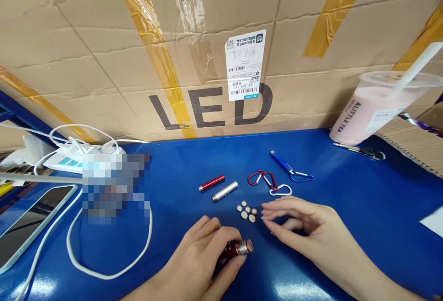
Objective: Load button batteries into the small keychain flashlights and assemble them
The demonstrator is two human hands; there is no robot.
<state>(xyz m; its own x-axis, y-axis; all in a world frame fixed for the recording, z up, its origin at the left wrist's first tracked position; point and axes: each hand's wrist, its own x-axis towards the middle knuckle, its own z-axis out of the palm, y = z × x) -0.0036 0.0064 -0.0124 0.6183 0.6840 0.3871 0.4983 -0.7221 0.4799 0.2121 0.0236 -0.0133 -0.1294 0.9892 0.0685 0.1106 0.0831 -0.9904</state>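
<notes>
My left hand (207, 250) is closed around a short red mini flashlight (238, 248), whose silver end sticks out to the right past my thumb and forefinger. To its right, my right hand (304, 227) is open, with thumb and fingers apart and nothing visible between them. Its fingertips are beside several silver button cells (246, 211), which lie in a small cluster on the blue table (180, 162). Beyond the cells are a slim red tube (212, 183) and a silver tube (224, 191). Red and white carabiners (270, 183) lie near a blue tube (282, 161) with a blue carabiner (301, 176).
A large cardboard box (207, 56) stands along the back. At the right are a pink drink cup (368, 107) and a key (360, 150). On the left are a phone (34, 222), a power strip (65, 158) and a looped white cable (107, 275).
</notes>
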